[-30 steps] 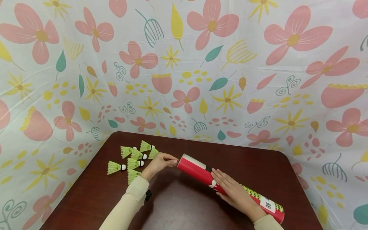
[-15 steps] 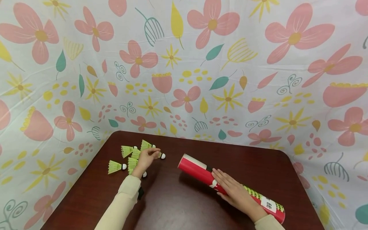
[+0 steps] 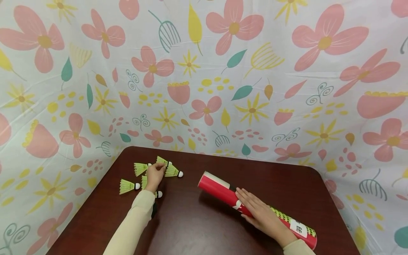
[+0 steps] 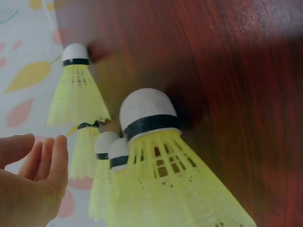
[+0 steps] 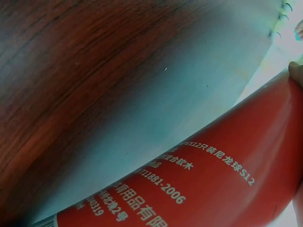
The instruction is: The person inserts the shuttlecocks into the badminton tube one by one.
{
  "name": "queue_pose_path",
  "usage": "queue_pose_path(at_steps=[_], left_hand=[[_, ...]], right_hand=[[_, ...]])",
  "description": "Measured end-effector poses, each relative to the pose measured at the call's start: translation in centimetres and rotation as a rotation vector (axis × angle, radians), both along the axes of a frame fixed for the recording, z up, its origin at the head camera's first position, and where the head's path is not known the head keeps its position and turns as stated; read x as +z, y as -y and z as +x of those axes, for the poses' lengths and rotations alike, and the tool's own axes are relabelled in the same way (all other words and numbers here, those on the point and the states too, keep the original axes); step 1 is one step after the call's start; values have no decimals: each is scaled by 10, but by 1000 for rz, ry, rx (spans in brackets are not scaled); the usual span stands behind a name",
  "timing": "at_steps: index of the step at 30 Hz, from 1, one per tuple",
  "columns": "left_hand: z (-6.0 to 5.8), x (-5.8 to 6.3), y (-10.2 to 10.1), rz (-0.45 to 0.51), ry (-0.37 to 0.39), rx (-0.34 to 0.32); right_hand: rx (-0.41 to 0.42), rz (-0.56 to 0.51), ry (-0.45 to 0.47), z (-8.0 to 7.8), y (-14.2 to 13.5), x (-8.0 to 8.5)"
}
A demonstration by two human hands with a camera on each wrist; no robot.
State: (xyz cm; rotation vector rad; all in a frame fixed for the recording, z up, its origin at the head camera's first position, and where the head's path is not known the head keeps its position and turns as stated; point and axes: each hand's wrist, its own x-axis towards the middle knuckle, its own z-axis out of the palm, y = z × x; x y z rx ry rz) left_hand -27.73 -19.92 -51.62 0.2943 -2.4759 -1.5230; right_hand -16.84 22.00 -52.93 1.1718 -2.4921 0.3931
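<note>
My left hand (image 3: 155,176) is over the group of yellow shuttlecocks at the table's left. In the left wrist view, a gap shows between its thumb and fingers (image 4: 58,163), with nothing held there. The nearest shuttlecock (image 4: 149,113) has a white cork and black band; another shuttlecock (image 4: 75,94) lies beyond the fingertips. Whether the hand touches one is unclear, since it hides part of the group in the head view. My right hand (image 3: 259,216) holds a red shuttlecock tube (image 3: 216,188), fingers across its top and thumb on the near side. The tube slants, its left end farther away.
A dark brown table (image 3: 191,226) has rounded far corners. Flower-printed cloth (image 3: 204,88) hangs behind it and along both sides. One shuttlecock (image 3: 127,186) lies apart at the far left of the group. White lettering runs along the tube.
My left hand has moved left from the tube's left end to the shuttlecocks, then slightly farther left, uncovering the rightmost shuttlecock. The right hand and tube have stayed nearly still.
</note>
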Motion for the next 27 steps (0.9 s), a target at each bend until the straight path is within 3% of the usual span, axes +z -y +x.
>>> queue_pose_path(at_steps=[11,22,27], left_hand=[[-6,-16,-9,-73,66,30],[-2,-19,-11,-94,54,12],[1,-18,-11,-110,3,8]], right_hand=[[-10,-3,-3,2,-4,-2],[8,-13,-27,0,-5,1],[-1,-6,-13,0,-4,2]])
